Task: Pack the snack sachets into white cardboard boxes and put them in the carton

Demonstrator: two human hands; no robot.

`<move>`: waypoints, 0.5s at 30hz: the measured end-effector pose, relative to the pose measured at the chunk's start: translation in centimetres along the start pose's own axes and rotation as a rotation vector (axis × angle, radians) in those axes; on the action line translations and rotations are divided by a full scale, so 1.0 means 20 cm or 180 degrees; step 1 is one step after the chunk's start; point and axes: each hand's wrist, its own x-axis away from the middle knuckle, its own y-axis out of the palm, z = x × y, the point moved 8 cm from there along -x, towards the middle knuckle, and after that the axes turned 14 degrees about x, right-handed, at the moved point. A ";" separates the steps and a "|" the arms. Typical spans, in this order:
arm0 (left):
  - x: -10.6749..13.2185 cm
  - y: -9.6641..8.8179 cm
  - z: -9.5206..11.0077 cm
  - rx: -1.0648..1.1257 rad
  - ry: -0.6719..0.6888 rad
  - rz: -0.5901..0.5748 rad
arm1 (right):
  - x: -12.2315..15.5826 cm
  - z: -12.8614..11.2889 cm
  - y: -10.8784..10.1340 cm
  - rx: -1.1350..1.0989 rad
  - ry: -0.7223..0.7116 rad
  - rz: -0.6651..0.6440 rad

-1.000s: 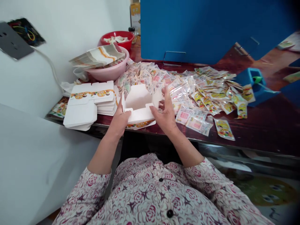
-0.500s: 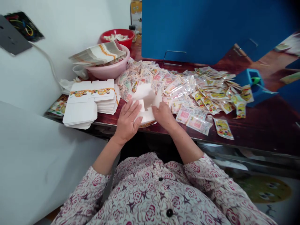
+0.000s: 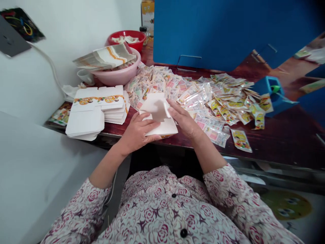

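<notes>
A small white cardboard box (image 3: 157, 114) with raised flaps is at the table's front edge, its inside turned up. My left hand (image 3: 138, 131) grips its left and near side, fingers over the left flap and thumb along the front edge. Against the right flap lies my right hand (image 3: 186, 121), its fingers stretched out and pressing the flap from outside. Behind the box spreads a heap of small clear and pink printed sachets (image 3: 157, 79). Yellow printed sachets (image 3: 225, 105) are piled to the right, and a single yellow sachet (image 3: 241, 140) lies nearer the edge.
Flat white cartons (image 3: 87, 118) are stacked on the left. Behind them stand a pink basin (image 3: 118, 75) with a folded bag on top, a white cup (image 3: 85, 77) and a red basin (image 3: 138, 36). A blue panel (image 3: 215, 30) and a blue holder (image 3: 269, 96) stand at the back and right.
My right hand has shifted up and right, from the box's near right corner to its right flap, its fingers straightening. My left hand has slid slightly lower, and the box's front shows wider.
</notes>
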 end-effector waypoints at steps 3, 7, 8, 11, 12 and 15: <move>-0.01 0.01 0.01 0.0034 -0.0084 -0.0033 | -0.07 0.02 0.02 0.0470 0.0152 -0.0116; -0.02 0.02 -0.01 0.0109 -0.0242 0.0005 | -0.10 0.00 0.03 0.1207 0.0244 -0.0063; -0.01 0.02 -0.01 0.0135 -0.0250 0.0029 | -0.10 -0.02 0.03 0.1231 0.0168 -0.0014; 0.00 0.01 -0.03 0.0191 -0.0268 0.0155 | -0.08 -0.10 0.02 0.0755 -0.0203 0.0214; 0.00 0.01 -0.03 0.0208 -0.0268 0.0209 | -0.07 -0.11 0.01 0.0455 -0.0269 0.0241; 0.03 0.00 -0.02 0.0243 -0.0223 0.0571 | -0.04 -0.11 0.00 -0.0369 -0.0064 0.0153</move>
